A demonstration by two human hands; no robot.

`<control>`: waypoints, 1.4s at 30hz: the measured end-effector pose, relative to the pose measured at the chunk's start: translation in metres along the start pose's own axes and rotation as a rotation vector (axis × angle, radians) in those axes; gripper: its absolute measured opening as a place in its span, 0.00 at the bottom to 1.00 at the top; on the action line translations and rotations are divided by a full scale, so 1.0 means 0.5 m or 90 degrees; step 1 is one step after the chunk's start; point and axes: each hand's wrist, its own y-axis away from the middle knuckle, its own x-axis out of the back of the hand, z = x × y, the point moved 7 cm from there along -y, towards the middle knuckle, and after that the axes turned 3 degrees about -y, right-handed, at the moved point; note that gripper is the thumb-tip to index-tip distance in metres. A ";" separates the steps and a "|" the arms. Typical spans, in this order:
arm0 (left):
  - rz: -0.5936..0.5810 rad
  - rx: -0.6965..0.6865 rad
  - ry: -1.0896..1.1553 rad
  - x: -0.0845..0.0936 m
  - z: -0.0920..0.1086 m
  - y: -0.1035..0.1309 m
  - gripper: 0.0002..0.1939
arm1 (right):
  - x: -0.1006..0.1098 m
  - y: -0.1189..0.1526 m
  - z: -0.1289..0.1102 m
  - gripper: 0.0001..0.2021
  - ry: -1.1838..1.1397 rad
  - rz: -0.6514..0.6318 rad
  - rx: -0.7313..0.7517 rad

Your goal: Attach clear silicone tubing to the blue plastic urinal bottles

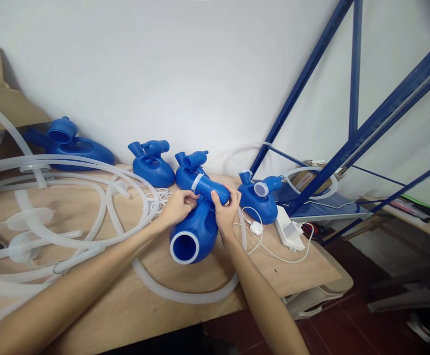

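Note:
A blue plastic bottle (203, 227) lies on the wooden table, its round white-rimmed mouth facing me. Across its top end rests a blue tubular part (210, 188) with a white ring at its left end. My right hand (226, 204) is wrapped round the right end of this blue part. At the joint between part and bottle, the fingers of my left hand (181, 207) are pinched together; whatever they hold is too small to make out. A clear tube (185, 297) curves over the table below the bottle.
More blue bottles stand at the back, one of them (257, 202) on the right. Coiled clear tubing (104, 207) covers the left side. A white power strip (289, 229) with cables and a blue metal rack (303, 74) are on the right.

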 end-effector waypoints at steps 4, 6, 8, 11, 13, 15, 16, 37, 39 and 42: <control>0.003 -0.038 -0.021 0.012 0.001 0.002 0.10 | 0.004 -0.007 0.008 0.22 -0.017 -0.004 -0.006; 0.010 -0.057 -0.038 0.013 0.004 0.007 0.11 | 0.005 -0.010 0.010 0.22 -0.020 -0.004 -0.009; 0.015 -0.078 -0.057 0.011 0.008 0.013 0.12 | 0.005 -0.010 0.010 0.22 -0.028 -0.005 -0.006; 0.017 -0.105 -0.082 0.009 0.014 0.018 0.13 | 0.005 -0.010 0.010 0.22 -0.026 -0.006 0.000; 0.011 -0.117 -0.090 0.009 0.016 0.017 0.14 | 0.005 -0.010 0.011 0.22 -0.016 -0.004 0.002; -0.003 -0.128 -0.082 0.012 0.016 0.013 0.14 | 0.006 -0.011 0.013 0.22 -0.015 -0.002 0.001; -0.014 -0.133 -0.072 0.014 0.015 0.010 0.14 | 0.007 -0.011 0.014 0.22 -0.017 -0.001 -0.001; -0.032 0.038 0.275 -0.005 -0.056 -0.005 0.28 | 0.008 -0.010 0.026 0.21 -0.029 -0.033 -0.019; -0.027 0.045 0.290 -0.008 -0.054 -0.001 0.29 | 0.008 -0.009 0.024 0.21 -0.019 -0.034 -0.014; -0.024 0.049 0.295 -0.008 -0.050 0.003 0.28 | 0.009 -0.008 0.019 0.21 -0.005 -0.029 0.008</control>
